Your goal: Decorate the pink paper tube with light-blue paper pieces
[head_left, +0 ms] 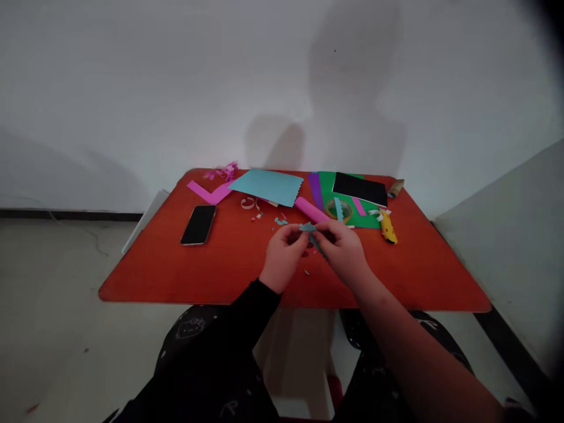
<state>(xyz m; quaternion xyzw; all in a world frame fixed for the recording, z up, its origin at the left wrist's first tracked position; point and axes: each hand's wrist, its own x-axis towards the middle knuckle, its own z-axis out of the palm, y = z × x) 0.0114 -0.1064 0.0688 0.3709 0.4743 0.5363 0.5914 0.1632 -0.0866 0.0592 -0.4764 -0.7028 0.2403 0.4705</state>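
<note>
Between my fingertips, just above the table, is a small light-blue paper strip (307, 227) that looks folded. My left hand (284, 249) pinches it from the left with thumb and forefinger. On its other side my right hand (341, 247) is closed on the same strip, and part of the blue paper hangs below those fingers. Beyond my hands lies a pink paper roll (311, 209). Small blue paper scraps (281, 221) are scattered by my left hand. A roll of tape (338, 210) with a blue strip across it sits past my right hand.
A phone (198, 224) lies on the red table (163, 276) at left. Along the back are a large blue sheet (267, 185), pink strips (210, 192), green paper (326, 183) and a black rectangle (360, 188). A yellow item (388, 228) rests at right. A wall stands behind.
</note>
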